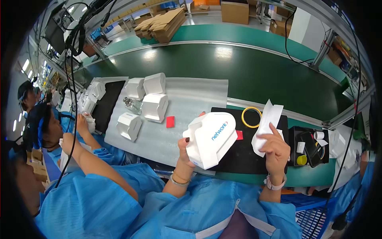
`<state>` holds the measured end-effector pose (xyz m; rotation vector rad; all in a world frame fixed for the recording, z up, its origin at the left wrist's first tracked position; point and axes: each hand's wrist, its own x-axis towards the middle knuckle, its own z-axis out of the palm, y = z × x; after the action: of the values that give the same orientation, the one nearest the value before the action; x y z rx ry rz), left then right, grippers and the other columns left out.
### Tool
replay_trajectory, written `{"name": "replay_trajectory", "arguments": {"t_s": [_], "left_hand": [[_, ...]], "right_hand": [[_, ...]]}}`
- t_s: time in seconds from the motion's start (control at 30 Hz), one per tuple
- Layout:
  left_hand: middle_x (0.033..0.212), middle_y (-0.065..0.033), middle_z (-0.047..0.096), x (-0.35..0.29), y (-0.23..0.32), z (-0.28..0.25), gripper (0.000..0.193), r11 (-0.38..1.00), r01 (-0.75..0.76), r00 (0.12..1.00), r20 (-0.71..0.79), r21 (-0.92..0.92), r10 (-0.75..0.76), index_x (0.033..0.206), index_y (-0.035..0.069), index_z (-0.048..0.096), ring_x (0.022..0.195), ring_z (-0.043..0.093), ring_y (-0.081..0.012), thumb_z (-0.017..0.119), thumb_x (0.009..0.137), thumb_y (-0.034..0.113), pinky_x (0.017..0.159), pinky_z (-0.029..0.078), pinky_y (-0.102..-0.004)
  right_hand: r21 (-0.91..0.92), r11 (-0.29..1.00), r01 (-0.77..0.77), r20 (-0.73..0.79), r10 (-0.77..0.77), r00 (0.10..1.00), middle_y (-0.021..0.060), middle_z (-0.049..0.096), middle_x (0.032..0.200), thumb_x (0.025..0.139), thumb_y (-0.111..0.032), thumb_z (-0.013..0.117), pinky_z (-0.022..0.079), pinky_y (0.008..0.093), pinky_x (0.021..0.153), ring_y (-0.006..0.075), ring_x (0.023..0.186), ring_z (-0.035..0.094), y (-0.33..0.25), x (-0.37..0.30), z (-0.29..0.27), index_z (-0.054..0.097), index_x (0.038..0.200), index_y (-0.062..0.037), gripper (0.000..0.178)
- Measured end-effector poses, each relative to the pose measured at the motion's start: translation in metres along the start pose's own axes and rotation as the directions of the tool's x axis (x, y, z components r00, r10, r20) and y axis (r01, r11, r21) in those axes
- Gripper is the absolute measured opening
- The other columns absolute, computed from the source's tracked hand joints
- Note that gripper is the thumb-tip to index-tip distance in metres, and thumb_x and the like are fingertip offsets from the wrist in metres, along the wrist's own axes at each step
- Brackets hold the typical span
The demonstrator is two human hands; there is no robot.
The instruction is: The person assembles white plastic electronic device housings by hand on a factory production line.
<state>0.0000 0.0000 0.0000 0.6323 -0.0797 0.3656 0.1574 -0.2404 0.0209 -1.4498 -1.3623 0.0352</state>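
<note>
My left hand (pixel 183 154) grips a white plastic housing (pixel 209 145) with blue lettering on its upper face, held tilted above a black mat (pixel 243 156). Most of the fingers are behind the housing; the thumb shows on its left side. To the right, my right hand (pixel 276 150) has its fingers curled onto a folded white sheet (pixel 269 121), paper or cloth, I cannot tell which. Between the hands lie a yellow tape ring (pixel 243 120) and a small red piece (pixel 239 135), partly covered by the housing.
Several white housings, one of them (pixel 155 107) beside a clear bottle (pixel 134 106), stand on a pale sheet (pixel 195 91) with a red square (pixel 170 122). At right is a black tray (pixel 294 164) of small items. Co-workers (pixel 91 191) sit close at left. Cables (pixel 73 119) hang down.
</note>
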Motion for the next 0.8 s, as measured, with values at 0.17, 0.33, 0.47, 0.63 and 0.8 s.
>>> {"name": "replay_trajectory", "arguments": {"t_s": [0.17, 0.33, 0.47, 0.63, 0.8], "left_hand": [[0.144, -0.0156, 0.033, -0.005, -0.010, 0.006, 0.094, 0.969, 0.128, 0.981, -0.116, -0.212, -0.155, 0.145, 0.012, 0.022, 0.129, 0.040, -0.0337, 0.066, 0.068, 0.043, 0.104, 0.039, -0.0477], [0.143, -0.0216, 0.034, -0.010, -0.024, 0.018, 0.091, 0.930, 0.266, 0.948, -0.243, 0.256, -0.204, 0.144, 0.006, 0.024, 0.130, 0.038, -0.0362, 0.051, 0.071, 0.053, 0.107, 0.034, -0.0497], [0.141, -0.0215, 0.037, -0.023, -0.039, 0.000, 0.074, 0.926, 0.271, 0.925, -0.195, -0.262, -0.325, 0.143, 0.008, 0.029, 0.096, 0.053, -0.0323, 0.044, 0.085, 0.051, 0.072, 0.046, -0.0377], [0.137, -0.0262, 0.039, -0.011, -0.040, 0.018, 0.086, 0.352, 0.575, 0.817, 0.496, -0.738, -0.295, 0.144, 0.017, 0.030, 0.076, 0.058, -0.0284, 0.048, 0.076, 0.067, 0.059, 0.054, -0.0294], [0.135, -0.0238, 0.039, -0.019, -0.029, 0.013, 0.076, 0.820, 0.308, 0.944, 0.048, -0.483, -0.326, 0.142, 0.015, 0.030, 0.077, 0.057, -0.0267, 0.052, 0.081, 0.054, 0.056, 0.051, -0.0302]], "right_hand": [[-0.321, 0.947, -0.020, -0.123, -0.021, 0.992, 0.0160, 0.054, 0.127, 0.084, -0.061, 0.047, 0.023, 0.0539, 0.108, 0.0329, 0.123, 0.048, -0.063, 0.038, 0.038, 0.060, 0.115, -0.0045, 0.066], [-0.428, 0.891, 0.153, 0.144, -0.101, 0.985, 0.0113, 0.055, 0.125, 0.085, -0.055, 0.047, 0.022, 0.0605, 0.104, 0.0357, 0.124, 0.044, -0.076, 0.058, 0.073, 0.056, 0.122, -0.0093, 0.059], [-0.670, 0.721, -0.176, -0.088, 0.158, 0.983, 0.0205, 0.046, 0.134, 0.094, -0.037, 0.038, 0.013, 0.0583, 0.108, 0.0418, 0.129, 0.036, -0.020, 0.057, 0.029, 0.047, 0.130, -0.0011, 0.051], [0.036, 0.979, -0.200, -0.127, 0.203, 0.971, 0.0233, 0.035, 0.143, 0.098, -0.043, 0.031, 0.021, 0.0422, 0.111, 0.0406, 0.133, 0.031, -0.022, 0.044, 0.043, 0.034, 0.137, 0.0061, 0.062], [0.321, 0.899, -0.297, -0.114, 0.348, 0.931, 0.0239, 0.029, 0.145, 0.093, -0.051, 0.043, 0.026, 0.0397, 0.108, 0.0352, 0.134, 0.033, -0.026, 0.034, 0.056, 0.021, 0.143, 0.0042, 0.077]]}}
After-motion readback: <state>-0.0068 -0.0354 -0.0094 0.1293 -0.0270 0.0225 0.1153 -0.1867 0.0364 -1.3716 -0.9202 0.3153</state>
